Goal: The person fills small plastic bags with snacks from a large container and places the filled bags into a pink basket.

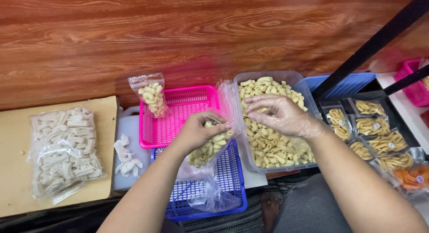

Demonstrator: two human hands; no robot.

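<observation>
A clear tub (308,97) of pasta tubes is placed beside a pink basket (187,103). Over it the gloved right hand (279,114) is held, fingers pinched. A small plastic bag (208,150) is gripped by the left hand (199,130) above a blue basket (232,179).

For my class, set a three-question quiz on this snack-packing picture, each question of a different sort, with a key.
1. True or false: the left hand holds a small clear bag partly filled with pale tube snacks.
2. Where does the right hand hover? A) over the pink basket B) over the clear tub C) over the blue basket
3. Fill in: one filled bag leans in the ____ basket.

Key: 1 true. 2 B, the clear tub of loose tubes. 3 pink; the pink basket stands behind the blue basket.
</observation>
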